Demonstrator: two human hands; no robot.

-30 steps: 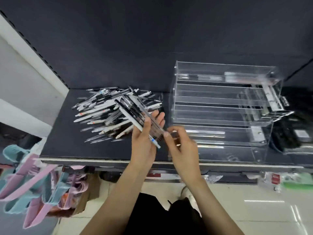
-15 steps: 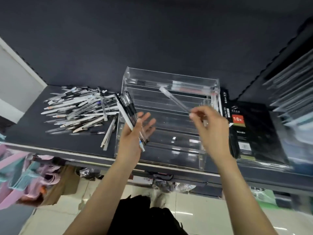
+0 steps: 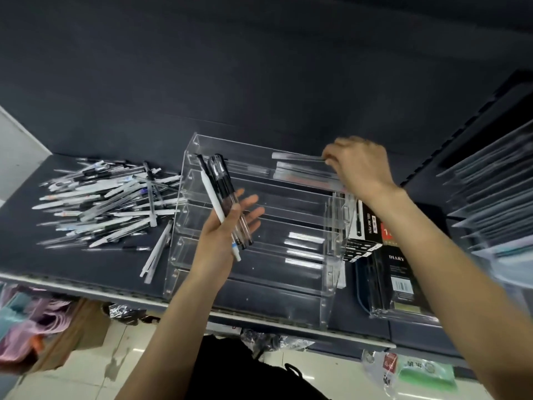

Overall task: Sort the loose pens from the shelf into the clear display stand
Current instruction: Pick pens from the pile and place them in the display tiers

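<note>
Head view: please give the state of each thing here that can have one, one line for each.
Left hand: holds a bunch of pens, fingers spread.
Right hand: pinches a clear pen at the stand's top tier.
Clear display stand: upright on the shelf, mostly unfilled, some pens in the top tier.
Loose pens: piled on the shelf, left of the stand.

Dark shelf (image 3: 95, 264) is loaded left to right: loose pen pile (image 3: 106, 203), clear display stand (image 3: 259, 287) beside it, black diary boxes (image 3: 398, 272) at right.
</note>
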